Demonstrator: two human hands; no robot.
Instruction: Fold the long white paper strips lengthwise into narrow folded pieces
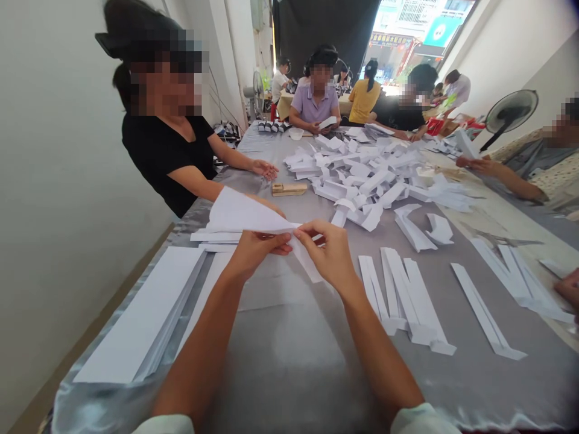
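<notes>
Along the left of the bench [283, 367], which is covered in grey satiny cloth, long white paper strips [140, 313] lie stacked flat, with a few shorter ones [216, 237] just beyond them, under the folded sheet. Past those, a co-worker in a black top [167, 160] leans over the bench, one hand [265, 170] resting on the cloth near a small wooden block [289, 189].

At the middle, the left hand [257, 253] and right hand [325, 253] are close together, just short of touching, raised above the cloth. Between them, thumbs and fingers pinch a folded sheet [244, 212] of white paper. Its broad point fans up and left over the left hand, and a narrower end drops below the right hand.

Ahead of the right hand sits a loose heap of folded paper pieces [357, 175]. Right of the hands, folded strips [402, 295] lie side by side, with a lone strip [484, 310] and another cluster [515, 280] farther right. Beyond them, a second co-worker's hand [470, 164] rests by a paper piece [465, 143], and a standing fan [511, 111] faces the bench.
</notes>
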